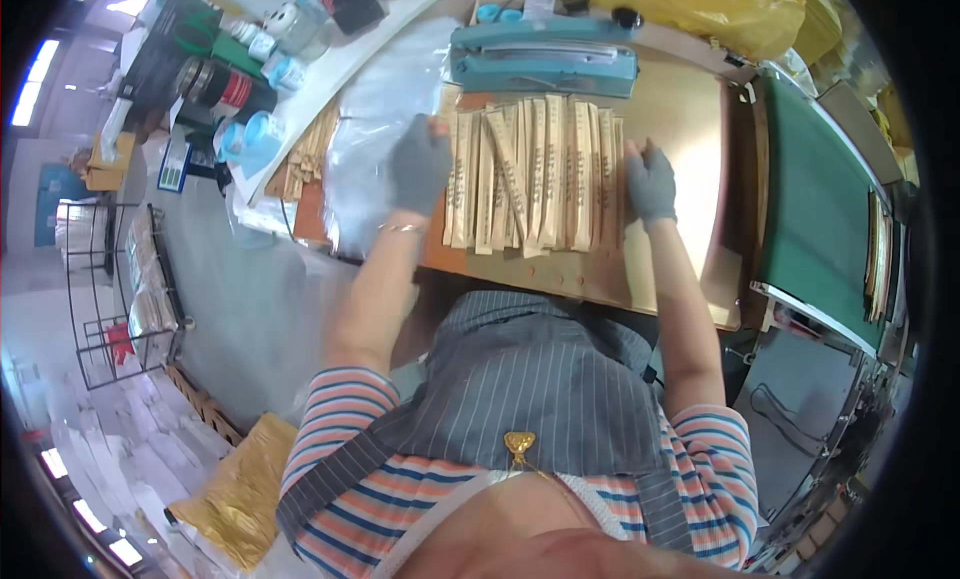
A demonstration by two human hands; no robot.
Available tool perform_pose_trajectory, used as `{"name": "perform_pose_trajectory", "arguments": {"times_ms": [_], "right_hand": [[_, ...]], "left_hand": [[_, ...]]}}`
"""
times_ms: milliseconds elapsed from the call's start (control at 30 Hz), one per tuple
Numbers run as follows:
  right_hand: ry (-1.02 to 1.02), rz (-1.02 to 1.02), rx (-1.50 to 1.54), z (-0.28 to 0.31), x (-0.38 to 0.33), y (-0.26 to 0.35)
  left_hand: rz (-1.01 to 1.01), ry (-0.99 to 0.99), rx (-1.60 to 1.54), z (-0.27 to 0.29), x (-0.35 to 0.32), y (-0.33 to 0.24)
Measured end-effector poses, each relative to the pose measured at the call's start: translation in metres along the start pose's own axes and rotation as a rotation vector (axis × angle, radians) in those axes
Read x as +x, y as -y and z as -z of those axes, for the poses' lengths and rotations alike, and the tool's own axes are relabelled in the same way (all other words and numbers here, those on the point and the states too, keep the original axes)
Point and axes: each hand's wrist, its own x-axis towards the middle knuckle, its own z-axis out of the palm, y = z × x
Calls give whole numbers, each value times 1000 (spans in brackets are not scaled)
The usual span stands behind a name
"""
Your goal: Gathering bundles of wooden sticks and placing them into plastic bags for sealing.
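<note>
Slim tan paper-wrapped packets with dark print lie side by side in a row on the brown work surface. One packet slants across its neighbours. My left hand, in a grey fingerless glove, is at the row's left edge with its fingers curled together; whatever may be in them is hidden. At the right edge, my right hand wears a matching glove. Its thumb and forefinger are apart, and nothing shows between them. Beyond the row stands a long blue tool with a slotted, pale bar along it.
Clear plastic bags lie left of the row, beside more tan packets. A dark flask and blue cups stand farther left. Yellow plastic lies at the back. A green-topped surface stands at the right.
</note>
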Motion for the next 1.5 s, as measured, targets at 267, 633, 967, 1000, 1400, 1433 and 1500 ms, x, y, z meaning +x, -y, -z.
{"name": "perform_pose_trajectory", "arguments": {"times_ms": [267,633,967,1000,1400,1433,1500], "right_hand": [[141,-27,136,-73,-32,116],[840,-221,1192,-79,-35,164],[565,356,1108,-7,-58,197],[447,495,1071,3,-63,198],[503,463,951,31,-116,185],[529,289,961,42,-130,198],[378,544,816,54,-126,200]], "left_hand": [[309,95,-204,-88,-29,-18],[535,561,-1132,-16,4,9],[-44,300,-1170,18,1,-50],[-223,178,-1054,28,-4,-59],[-260,564,-976,19,-51,-72],[-358,525,-930,27,-52,-76],[-115,757,-1153,38,-62,-82]]}}
